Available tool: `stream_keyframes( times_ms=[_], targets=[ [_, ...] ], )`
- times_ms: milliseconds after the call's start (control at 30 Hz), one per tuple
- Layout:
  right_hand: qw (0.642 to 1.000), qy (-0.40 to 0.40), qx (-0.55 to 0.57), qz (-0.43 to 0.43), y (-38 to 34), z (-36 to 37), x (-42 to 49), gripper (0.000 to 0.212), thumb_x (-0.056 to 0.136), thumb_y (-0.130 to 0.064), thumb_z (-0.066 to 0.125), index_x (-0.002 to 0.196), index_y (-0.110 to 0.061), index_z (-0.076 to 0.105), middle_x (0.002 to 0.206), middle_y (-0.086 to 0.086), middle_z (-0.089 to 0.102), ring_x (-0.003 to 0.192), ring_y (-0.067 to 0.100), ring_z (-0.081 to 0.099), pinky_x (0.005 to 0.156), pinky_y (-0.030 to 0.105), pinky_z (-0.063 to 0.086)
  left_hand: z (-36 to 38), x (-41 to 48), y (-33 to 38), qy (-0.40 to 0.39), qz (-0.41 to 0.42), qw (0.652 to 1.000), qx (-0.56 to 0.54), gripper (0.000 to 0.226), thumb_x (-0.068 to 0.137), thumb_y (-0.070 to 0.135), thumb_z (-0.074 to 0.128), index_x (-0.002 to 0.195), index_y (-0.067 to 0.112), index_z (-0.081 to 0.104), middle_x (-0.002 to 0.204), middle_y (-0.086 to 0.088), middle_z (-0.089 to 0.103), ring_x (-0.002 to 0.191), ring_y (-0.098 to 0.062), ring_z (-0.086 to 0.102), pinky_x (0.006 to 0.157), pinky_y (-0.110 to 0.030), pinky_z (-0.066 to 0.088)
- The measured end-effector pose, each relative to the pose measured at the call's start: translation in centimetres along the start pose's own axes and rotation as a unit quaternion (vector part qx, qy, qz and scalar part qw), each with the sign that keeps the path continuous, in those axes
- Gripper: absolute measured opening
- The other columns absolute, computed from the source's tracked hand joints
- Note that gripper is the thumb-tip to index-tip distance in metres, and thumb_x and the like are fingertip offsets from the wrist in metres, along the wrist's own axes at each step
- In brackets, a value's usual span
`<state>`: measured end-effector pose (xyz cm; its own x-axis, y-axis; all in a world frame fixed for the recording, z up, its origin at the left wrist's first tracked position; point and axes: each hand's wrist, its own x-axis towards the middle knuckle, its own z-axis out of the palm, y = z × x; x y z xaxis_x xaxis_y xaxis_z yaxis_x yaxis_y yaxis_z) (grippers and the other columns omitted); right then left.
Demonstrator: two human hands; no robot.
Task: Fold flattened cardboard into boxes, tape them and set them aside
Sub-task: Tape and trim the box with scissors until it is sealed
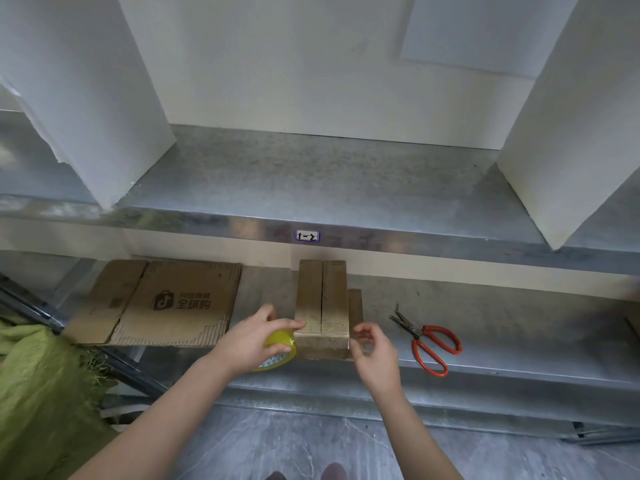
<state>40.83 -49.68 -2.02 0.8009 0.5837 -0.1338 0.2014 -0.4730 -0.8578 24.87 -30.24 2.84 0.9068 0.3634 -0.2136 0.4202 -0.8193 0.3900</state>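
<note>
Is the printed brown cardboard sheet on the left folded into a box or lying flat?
Flat: the printed brown cardboard sheet lies spread on the grey metal shelf, its flaps unfolded, no walls raised.

Left hand, right hand: both bare. Left forearm bare from wrist down to bottom frame edge. Right forearm same. Left thumbnail short, pale; other nails too small to tell. Below hands, between forearms, at bottom edge: two rounded shoe toes, dark brownish-red, blurred. Toe on right-hand side shows more than toe on left-hand side. Shoe material, fastening: cannot tell. Other clothing out of frame.
</note>
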Motion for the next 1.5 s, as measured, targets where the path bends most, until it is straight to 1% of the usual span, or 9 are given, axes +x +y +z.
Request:
stream_keyframes(
  times_ms=[300,400,533,600,900,1167,1333,1433,1500],
  targets=[
    [0.995,-0.08,0.003,-0.062,-0.8,-0.9,-0.2,0.065,0.088,-0.048,0.064,0.146,-0.034,0.037,0.138,-0.019,0.047,0.127,-0.001,0.043,0.106,0.024,0.038,0.3,-0.1,0.3,0.023,-0.011,0.999,-0.032,0.046,0.088,0.05,0.059,0.129,0.061,0.04,0.116,0.008,0.037,0.101,-0.01,0.048,0.081,-0.024,0.045],
    [0.992,-0.1,-0.014,-0.069,-1.8,0.1,0.9,0.06,0.089,-0.044,0.065,0.144,-0.038,0.041,0.143,-0.013,0.049,0.132,0.006,0.044,0.107,0.02,0.035,0.4,-0.5,0.1,0.044,-0.016,0.997,-0.059,0.053,0.085,0.05,0.064,0.131,0.058,0.04,0.114,0.011,0.038,0.106,-0.007,0.047,0.083,-0.024,0.043],
    [0.994,-0.096,0.009,-0.056,-1.5,0.6,1.0,0.056,0.09,-0.039,0.066,0.14,-0.044,0.042,0.136,-0.014,0.055,0.111,-0.001,0.052,0.099,0.011,0.036,0.3,-0.9,-1.3,0.055,-0.02,0.984,-0.166,0.067,0.07,0.049,0.078,0.128,0.045,0.045,0.12,0.023,0.045,0.114,0.003,0.043,0.097,-0.023,0.039],
    [0.994,-0.096,0.042,-0.038,-1.3,0.7,1.2,0.054,0.089,-0.034,0.068,0.134,-0.051,0.043,0.124,-0.016,0.058,0.111,-0.005,0.051,0.104,0.017,0.037,0.2,-1.2,-2.2,0.027,-0.012,0.985,-0.169,0.066,0.067,0.048,0.081,0.124,0.041,0.048,0.119,0.026,0.046,0.114,0.005,0.044,0.097,-0.018,0.037],
    [0.992,-0.096,0.08,-0.011,-0.9,1.4,1.6,0.054,0.088,-0.028,0.07,0.134,-0.047,0.048,0.134,-0.024,0.051,0.131,0.002,0.044,0.112,0.028,0.037,-0.4,-1.0,-3.0,0.045,-0.04,0.98,-0.19,0.066,0.071,0.041,0.081,0.129,0.036,0.049,0.123,0.019,0.051,0.113,0.004,0.047,0.092,-0.014,0.033],
    [0.992,-0.099,0.081,0.006,-0.8,1.5,1.8,0.055,0.089,-0.029,0.069,0.137,-0.043,0.048,0.137,-0.021,0.05,0.134,0.007,0.043,0.11,0.039,0.041,0.2,0.1,-3.6,0.029,-0.029,0.999,0.005,0.065,0.078,0.033,0.074,0.136,0.029,0.045,0.134,0.01,0.05,0.125,-0.012,0.046,0.106,-0.027,0.034],
    [0.992,-0.102,0.07,-0.008,-1.1,1.5,1.6,0.054,0.09,-0.032,0.067,0.137,-0.045,0.046,0.138,-0.021,0.048,0.134,0.007,0.041,0.11,0.039,0.041,1.0,0.2,-3.4,0.038,-0.045,0.995,0.077,0.042,0.079,0.029,0.066,0.119,0.027,0.054,0.12,0.007,0.056,0.113,-0.017,0.053,0.091,-0.028,0.039],
    [0.994,-0.096,0.028,-0.043,-1.5,1.4,1.3,0.049,0.093,-0.033,0.062,0.135,-0.046,0.041,0.14,-0.018,0.046,0.134,0.006,0.039,0.111,0.026,0.033,1.4,-0.3,-3.3,0.053,-0.065,0.996,0.01,0.036,0.073,0.033,0.073,0.102,0.027,0.052,0.105,0.008,0.059,0.098,-0.017,0.057,0.074,-0.027,0.039],
    [0.993,-0.084,-0.017,-0.078,-1.1,1.6,1.3,0.046,0.094,-0.041,0.057,0.135,-0.049,0.037,0.141,-0.014,0.046,0.132,0.007,0.039,0.112,0.032,0.033,1.3,-0.7,-3.1,0.057,-0.067,0.996,-0.018,0.041,0.07,0.036,0.075,0.098,0.028,0.047,0.1,0.009,0.058,0.092,-0.017,0.056,0.068,-0.027,0.036]
  ],
)
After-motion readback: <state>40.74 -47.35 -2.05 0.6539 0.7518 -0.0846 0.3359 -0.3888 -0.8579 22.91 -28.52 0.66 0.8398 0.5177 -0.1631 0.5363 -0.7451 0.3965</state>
